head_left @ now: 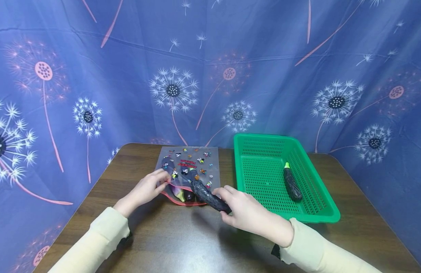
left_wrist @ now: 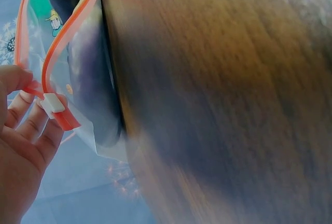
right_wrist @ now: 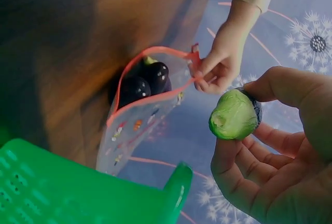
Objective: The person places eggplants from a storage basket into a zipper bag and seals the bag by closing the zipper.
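My left hand (head_left: 147, 189) pinches the red rim of a clear printed slider bag (head_left: 213, 161) at its left corner. A white slider (left_wrist: 53, 102) sits by the fingers. The bag's mouth gapes, and glossy eggplants (right_wrist: 155, 76) lie inside, one with a pale green and purple end. In my right hand (head_left: 246, 210) I grip a long dark vegetable (head_left: 210, 197) with wrinkled, shiny skin, its far end over the bag's mouth. The right wrist view shows its light green end (right_wrist: 233, 115) between thumb and fingers.
To the right of the bag stands a green perforated basket (head_left: 323, 189). One similar dark vegetable (head_left: 292, 185) with a green tip lies in it. Both basket and bag are on a brown wooden table (head_left: 155, 246), with a blue dandelion-print cloth (head_left: 203, 49) hanging behind.
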The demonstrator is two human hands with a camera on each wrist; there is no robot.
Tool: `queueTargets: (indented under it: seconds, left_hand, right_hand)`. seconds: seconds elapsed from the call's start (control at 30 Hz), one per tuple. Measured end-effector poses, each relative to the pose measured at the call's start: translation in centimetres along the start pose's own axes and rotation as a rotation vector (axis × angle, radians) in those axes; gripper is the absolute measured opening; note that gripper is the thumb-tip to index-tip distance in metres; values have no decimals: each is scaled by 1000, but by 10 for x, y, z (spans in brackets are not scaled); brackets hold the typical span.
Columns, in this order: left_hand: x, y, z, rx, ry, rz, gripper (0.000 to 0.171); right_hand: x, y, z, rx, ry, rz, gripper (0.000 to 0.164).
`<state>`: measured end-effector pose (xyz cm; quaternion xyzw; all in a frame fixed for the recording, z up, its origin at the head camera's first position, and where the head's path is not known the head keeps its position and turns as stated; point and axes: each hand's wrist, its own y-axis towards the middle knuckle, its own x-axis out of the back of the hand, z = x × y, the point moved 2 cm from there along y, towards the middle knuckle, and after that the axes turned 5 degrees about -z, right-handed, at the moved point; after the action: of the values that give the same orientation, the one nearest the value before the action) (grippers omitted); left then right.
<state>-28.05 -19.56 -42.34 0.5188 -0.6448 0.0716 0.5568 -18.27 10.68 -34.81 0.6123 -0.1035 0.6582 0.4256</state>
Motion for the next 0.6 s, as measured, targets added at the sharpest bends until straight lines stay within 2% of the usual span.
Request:
queueTargets:
  seconds: [0.27,0.6]
  left_hand:
    - [0,1,0,0,-6,-1,17]
    - [-1,0,0,1,-8,-4,18]
  right_hand:
    - [-12,-7,3,26,-49,28,45]
    - [-32,-11,5,21,-39,90,44]
